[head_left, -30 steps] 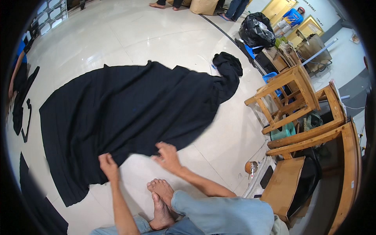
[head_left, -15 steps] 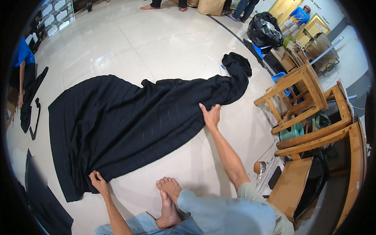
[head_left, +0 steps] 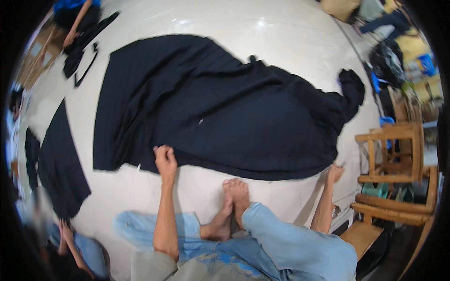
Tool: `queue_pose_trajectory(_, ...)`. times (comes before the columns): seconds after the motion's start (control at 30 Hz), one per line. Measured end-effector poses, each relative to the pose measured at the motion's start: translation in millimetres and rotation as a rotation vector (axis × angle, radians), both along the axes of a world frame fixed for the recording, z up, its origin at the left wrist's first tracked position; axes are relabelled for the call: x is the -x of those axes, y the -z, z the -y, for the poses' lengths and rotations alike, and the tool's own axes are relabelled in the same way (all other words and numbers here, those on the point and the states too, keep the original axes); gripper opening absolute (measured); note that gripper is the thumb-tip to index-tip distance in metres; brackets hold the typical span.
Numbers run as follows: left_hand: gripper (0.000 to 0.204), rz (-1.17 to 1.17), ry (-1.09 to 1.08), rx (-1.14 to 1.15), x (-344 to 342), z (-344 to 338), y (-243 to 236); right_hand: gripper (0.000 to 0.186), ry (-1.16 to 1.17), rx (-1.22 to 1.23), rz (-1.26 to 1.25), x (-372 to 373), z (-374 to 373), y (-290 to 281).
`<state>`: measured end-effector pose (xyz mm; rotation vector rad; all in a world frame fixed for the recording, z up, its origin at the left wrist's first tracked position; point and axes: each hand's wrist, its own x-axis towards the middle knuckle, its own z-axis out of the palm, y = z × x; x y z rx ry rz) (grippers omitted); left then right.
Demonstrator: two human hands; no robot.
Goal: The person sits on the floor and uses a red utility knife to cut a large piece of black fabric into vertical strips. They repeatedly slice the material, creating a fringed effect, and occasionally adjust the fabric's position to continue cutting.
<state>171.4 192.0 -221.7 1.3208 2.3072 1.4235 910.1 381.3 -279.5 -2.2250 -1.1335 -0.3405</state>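
Note:
A large black cloth (head_left: 225,112) lies spread over the floor in front of me, creased in long folds, its far-right end bunched into a twist. At its near edge, left of centre, my left hand (head_left: 166,161) is closed in a pinch on the fabric. My right hand (head_left: 334,173) is at the near-right corner, fingers closed on the cloth's edge. A small pale fleck shows on the cloth's surface. My crossed bare feet (head_left: 229,196) rest just short of the near edge, between my hands.
Wooden stools (head_left: 393,154) and a flat piece of cardboard (head_left: 363,241) stand at the right, with a black plastic bag (head_left: 386,61) beyond. People with black cloth pieces sit at the far left and near left, one holding a dark piece (head_left: 63,173).
The view has swung left. My right hand has moved along the near edge toward the bunched end, and the cloth is spread wider there. My left hand keeps its pinch.

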Motion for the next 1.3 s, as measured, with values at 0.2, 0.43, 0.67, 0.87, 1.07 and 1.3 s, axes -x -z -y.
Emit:
queue_pose_trajectory(0.2,0.01,0.823,-0.165,-0.217,-42.2,36.3,-50.7,0.029,-0.683,0.085,-0.389,269.9,82.4,-110.4)
queue_pose_trajectory(0.43,0.012,1.078,-0.489,-0.401,-105.9,70.4,-53.4,0.03,-1.554,0.645,-0.636,474.9,109.7,-147.5)
queue_pose_trajectory(0.67,0.018,1.344,-0.656,-0.319,-117.8,93.1,-15.8,0.046,-1.975,0.811,-0.327,519.0,129.5,-128.4)
queue_pose_trajectory(0.87,0.039,1.107,-0.555,0.165,-116.9,93.9,-32.2,0.039,-1.85,0.85,-0.419,520.3,141.3,-109.6)
queue_pose_trajectory(1.07,0.033,0.58,-0.385,0.494,-115.0,94.5,-29.9,0.033,-1.666,0.887,-0.611,512.4,142.8,-115.6)
queue_pose_trajectory(1.3,0.022,1.048,-0.327,0.059,-125.0,121.8,-20.8,0.04,-1.481,1.044,-0.863,512.9,147.4,-128.8)
